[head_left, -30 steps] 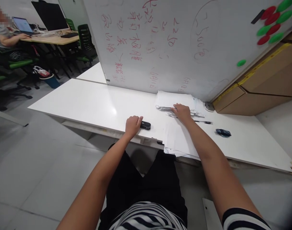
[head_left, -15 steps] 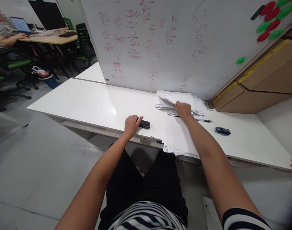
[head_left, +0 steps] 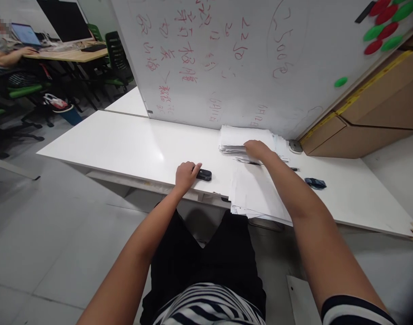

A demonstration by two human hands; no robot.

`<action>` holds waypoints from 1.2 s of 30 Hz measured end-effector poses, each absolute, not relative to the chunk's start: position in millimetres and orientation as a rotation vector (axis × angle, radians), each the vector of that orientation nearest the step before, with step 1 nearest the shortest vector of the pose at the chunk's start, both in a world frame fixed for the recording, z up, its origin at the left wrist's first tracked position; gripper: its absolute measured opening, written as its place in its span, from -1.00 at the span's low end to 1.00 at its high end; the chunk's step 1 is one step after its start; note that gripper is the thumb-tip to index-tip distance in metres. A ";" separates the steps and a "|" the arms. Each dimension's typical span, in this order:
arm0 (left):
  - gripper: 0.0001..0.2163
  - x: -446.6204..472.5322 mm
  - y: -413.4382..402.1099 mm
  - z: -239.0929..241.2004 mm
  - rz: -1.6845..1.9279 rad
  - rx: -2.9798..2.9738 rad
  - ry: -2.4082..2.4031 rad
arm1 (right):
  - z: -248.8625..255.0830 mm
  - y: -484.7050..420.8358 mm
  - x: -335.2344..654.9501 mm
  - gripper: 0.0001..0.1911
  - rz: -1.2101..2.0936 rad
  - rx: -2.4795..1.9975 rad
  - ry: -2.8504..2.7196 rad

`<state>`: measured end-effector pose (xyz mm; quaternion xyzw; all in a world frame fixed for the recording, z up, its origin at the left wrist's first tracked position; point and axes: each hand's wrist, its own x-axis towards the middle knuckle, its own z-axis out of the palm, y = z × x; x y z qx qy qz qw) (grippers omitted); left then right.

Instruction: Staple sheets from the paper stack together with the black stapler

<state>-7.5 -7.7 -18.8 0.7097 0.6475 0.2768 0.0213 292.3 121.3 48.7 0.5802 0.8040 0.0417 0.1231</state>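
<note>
OK, paper stack sits at foot of whiteboard on white desk; I've R hand at stack's near edge, can't tell if fingers pinch sheets. L hand grips black stapler, fingers curled, thumb on top. 2nd paper pile overhangs front edge.

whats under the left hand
Under the left hand is a black stapler on the white table; one end sticks out on the right. Its other end is covered by the hand.
</note>
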 end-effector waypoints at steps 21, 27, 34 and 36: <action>-0.54 -7.4 -8.7 -17.7 0.848 2.168 2.012 | 73.1 99.9 278.9 -0.60 0.132 1.675 2.277; -0.54 -7.3 -8.4 -17.2 0.839 2.175 2.022 | 77.8 97.9 283.6 -0.63 0.159 1.648 2.279; -0.55 -6.8 -9.5 -16.1 0.843 2.164 2.018 | 83.8 99.8 287.3 -0.59 0.438 1.702 2.344; -0.55 -6.6 -9.8 -15.3 0.841 2.161 2.019 | 81.2 97.9 288.0 -0.60 0.474 1.701 2.360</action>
